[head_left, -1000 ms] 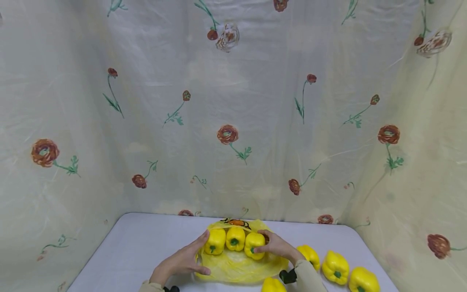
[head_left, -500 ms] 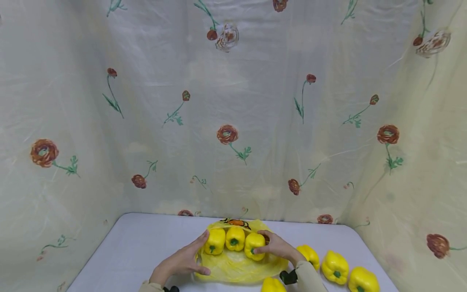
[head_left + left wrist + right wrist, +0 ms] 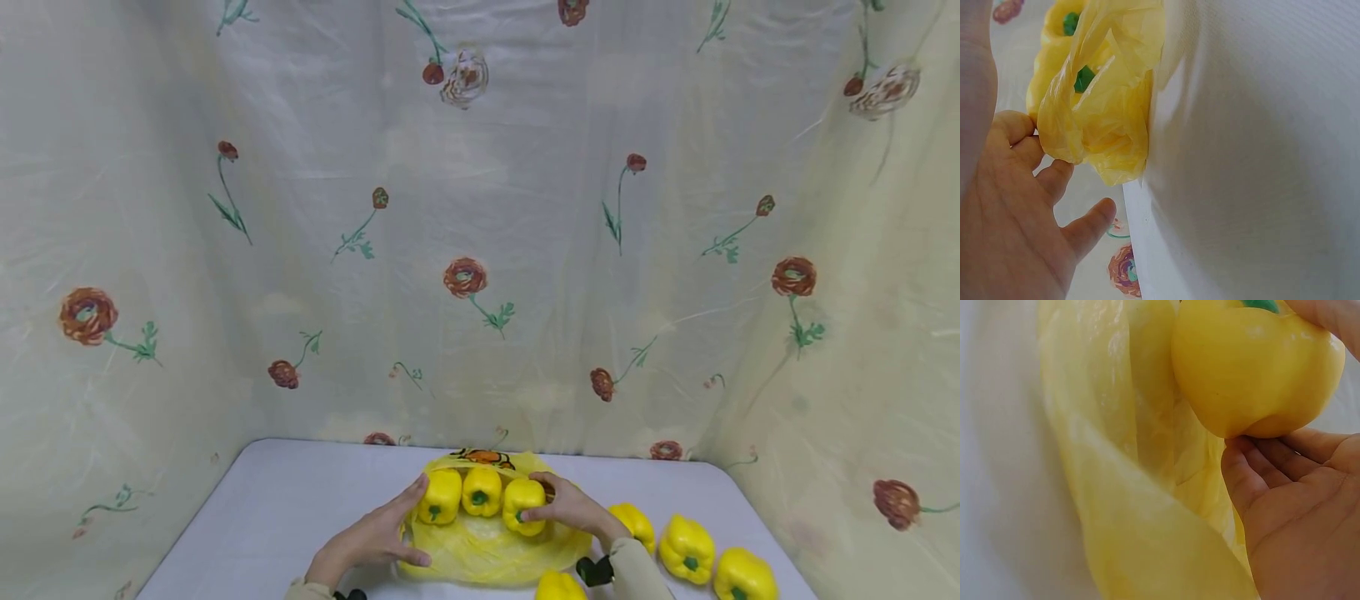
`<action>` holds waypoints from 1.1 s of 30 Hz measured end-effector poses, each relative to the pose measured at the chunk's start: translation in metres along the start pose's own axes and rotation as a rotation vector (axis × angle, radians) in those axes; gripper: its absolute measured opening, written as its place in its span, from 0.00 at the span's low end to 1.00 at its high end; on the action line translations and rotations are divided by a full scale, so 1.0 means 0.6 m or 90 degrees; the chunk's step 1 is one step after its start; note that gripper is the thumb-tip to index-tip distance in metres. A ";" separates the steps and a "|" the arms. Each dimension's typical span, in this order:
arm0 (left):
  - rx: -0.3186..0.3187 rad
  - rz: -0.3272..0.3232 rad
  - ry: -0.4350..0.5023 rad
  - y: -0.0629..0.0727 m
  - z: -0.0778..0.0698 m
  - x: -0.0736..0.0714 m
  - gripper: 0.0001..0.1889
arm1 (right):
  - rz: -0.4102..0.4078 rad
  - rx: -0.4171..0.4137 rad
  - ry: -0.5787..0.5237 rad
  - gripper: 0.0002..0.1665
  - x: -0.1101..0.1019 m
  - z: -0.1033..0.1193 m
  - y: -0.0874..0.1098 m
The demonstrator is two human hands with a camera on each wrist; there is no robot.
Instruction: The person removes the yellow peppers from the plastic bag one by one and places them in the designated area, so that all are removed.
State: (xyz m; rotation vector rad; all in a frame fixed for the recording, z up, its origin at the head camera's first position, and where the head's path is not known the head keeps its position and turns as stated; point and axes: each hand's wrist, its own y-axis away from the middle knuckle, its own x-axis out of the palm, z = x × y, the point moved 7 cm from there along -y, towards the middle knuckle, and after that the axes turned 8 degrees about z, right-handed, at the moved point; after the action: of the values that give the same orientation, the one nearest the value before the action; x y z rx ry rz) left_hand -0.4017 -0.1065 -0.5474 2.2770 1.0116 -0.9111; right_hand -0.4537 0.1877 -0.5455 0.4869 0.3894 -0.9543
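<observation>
A thin yellow plastic bag (image 3: 495, 557) with an orange print lies with its mouth toward me. Three yellow bell peppers sit in a row at its opening: a left pepper (image 3: 440, 495), a middle pepper (image 3: 482, 490) and a right pepper (image 3: 523, 505). My right hand (image 3: 576, 507) grips the right pepper between thumb and fingers; the right wrist view shows this bell pepper (image 3: 1257, 369) beside loose bag film. My left hand (image 3: 375, 532) is spread along the bag's left side. In the left wrist view its fingertips (image 3: 1057, 178) touch the film and the thumb stands apart.
Beyond my right forearm stand several more yellow peppers, such as one at the table's right (image 3: 687, 550). Another pepper (image 3: 560, 587) lies near the front. Behind the white table (image 3: 300, 483) hangs a flowered curtain (image 3: 540, 333), which also closes both sides.
The head view has shifted very slightly. Both hands, the bag and the peppers keep their places.
</observation>
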 end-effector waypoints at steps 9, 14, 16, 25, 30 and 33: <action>0.002 -0.004 -0.004 0.000 0.000 0.000 0.59 | 0.004 0.003 -0.006 0.51 -0.001 0.010 0.009; -0.002 0.001 0.004 -0.002 0.002 0.000 0.59 | 0.009 -0.007 -0.005 0.52 -0.001 0.016 0.011; -0.004 0.002 0.006 -0.003 0.004 0.001 0.60 | 0.011 -0.012 -0.006 0.53 -0.001 0.019 0.013; -0.006 0.000 0.010 -0.002 0.003 0.000 0.60 | 0.009 -0.038 0.009 0.51 -0.005 0.045 0.030; -0.013 0.001 0.016 -0.002 0.002 0.001 0.60 | 0.011 -0.044 0.006 0.51 -0.004 0.054 0.039; -0.012 0.002 0.017 -0.001 0.002 0.000 0.60 | 0.015 -0.049 0.002 0.52 -0.004 0.057 0.043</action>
State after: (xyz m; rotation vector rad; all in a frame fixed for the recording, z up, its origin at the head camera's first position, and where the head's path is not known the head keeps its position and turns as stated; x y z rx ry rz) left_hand -0.4024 -0.1067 -0.5484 2.2801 1.0234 -0.8689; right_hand -0.4296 0.1830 -0.5101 0.4224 0.4202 -0.9125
